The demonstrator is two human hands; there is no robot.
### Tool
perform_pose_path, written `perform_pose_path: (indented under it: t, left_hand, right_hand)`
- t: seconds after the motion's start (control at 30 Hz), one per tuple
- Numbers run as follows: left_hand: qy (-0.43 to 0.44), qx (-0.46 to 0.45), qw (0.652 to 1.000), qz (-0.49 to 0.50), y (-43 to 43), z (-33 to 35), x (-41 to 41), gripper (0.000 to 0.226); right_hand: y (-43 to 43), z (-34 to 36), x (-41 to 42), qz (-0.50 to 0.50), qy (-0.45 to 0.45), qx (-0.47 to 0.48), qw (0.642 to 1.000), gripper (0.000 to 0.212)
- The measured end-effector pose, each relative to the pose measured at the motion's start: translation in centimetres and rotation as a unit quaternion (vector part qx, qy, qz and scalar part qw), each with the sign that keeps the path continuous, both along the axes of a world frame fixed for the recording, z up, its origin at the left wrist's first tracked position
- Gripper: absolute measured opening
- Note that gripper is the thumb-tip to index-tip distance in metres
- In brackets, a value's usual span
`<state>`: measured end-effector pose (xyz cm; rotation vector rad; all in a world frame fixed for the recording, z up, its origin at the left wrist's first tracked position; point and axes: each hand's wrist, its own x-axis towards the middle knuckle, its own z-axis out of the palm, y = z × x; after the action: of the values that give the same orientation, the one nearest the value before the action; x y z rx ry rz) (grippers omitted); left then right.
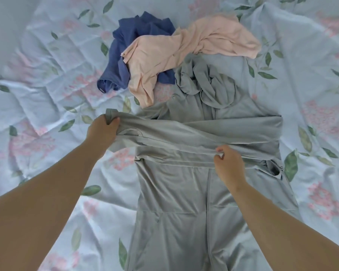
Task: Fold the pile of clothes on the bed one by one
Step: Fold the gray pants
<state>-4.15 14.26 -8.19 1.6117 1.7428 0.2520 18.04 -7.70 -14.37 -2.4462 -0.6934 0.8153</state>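
Grey garment mid-fold on the bed.
Left hand clenches the sleeve end, right hand pinches its near edge; sleeve lies crosswise over the body.

spread garment on bedsheet | pile behind, touching its far end

I lose the grey garment past the bottom edge, and the peach top covers much of the blue garment. Upper left is a pale blur I can't identify.
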Motion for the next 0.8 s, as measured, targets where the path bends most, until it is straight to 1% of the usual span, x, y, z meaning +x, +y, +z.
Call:
perform_pose_path:
  t: [0.13, 0.2, 0.27, 0.37, 0.43, 0.53, 0.63, 0.67, 0.73, 0.77, 0.8]
  left_hand:
    - [0.058, 0.052, 0.996, -0.048, 1.3, 0.5, -1.8, 0.025]
    - [0.064, 0.066, 0.994, -0.066, 1.4, 0.3, -2.4, 0.025]
    - [0.049, 0.054, 0.995, -0.072, 1.6, -0.1, -2.8, 0.025]
    - [-0.02, -0.018, 0.999, -0.036, 1.7, -1.0, -2.8, 0.023]
    - [-0.063, -0.053, 0.997, -0.001, 1.5, -1.5, -2.6, 0.026]
    - [-0.097, -0.07, 0.993, 0.017, 0.4, -2.0, -1.1, 0.026]
    - [-0.139, -0.084, 0.987, 0.001, -1.6, -1.9, 1.8, 0.025]
    - [-0.156, -0.104, 0.982, -0.017, -2.4, -1.8, 2.9, 0.027]
    - [-0.17, -0.198, 0.964, -0.058, -4.2, -1.7, 5.0, 0.032]
    - [-0.153, -0.248, 0.954, -0.073, -4.9, -1.7, 5.9, 0.035]
    - [-0.128, -0.273, 0.951, -0.074, -5.5, -1.9, 6.5, 0.037]
  right_hand:
    - [1.0, 0.0, -1.0, 0.028, -0.065, -0.026, 0.997, 0.033]
    - [1.4, -0.1, -1.2, 0.055, -0.077, -0.065, 0.993, 0.039]
    - [1.8, -0.1, -1.2, 0.081, -0.068, -0.098, 0.99, 0.045]
    - [2.2, -0.5, -0.9, 0.122, -0.042, -0.151, 0.98, 0.052]
    - [2.2, -0.8, -0.7, 0.128, -0.02, -0.17, 0.977, 0.054]
    - [1.9, -1.1, -0.6, 0.117, -0.004, -0.157, 0.981, 0.053]
    - [1.6, -0.8, -0.5, 0.08, 0.011, -0.121, 0.989, 0.051]
    - [1.5, -0.7, -0.3, 0.064, 0.02, -0.107, 0.992, 0.05]
    - [1.3, -0.4, 0.2, 0.032, 0.035, -0.077, 0.996, 0.049]
    - [1.2, -0.2, 0.5, 0.02, 0.037, -0.066, 0.997, 0.048]
    - [1.2, 0.0, 0.8, 0.013, 0.035, -0.061, 0.997, 0.048]
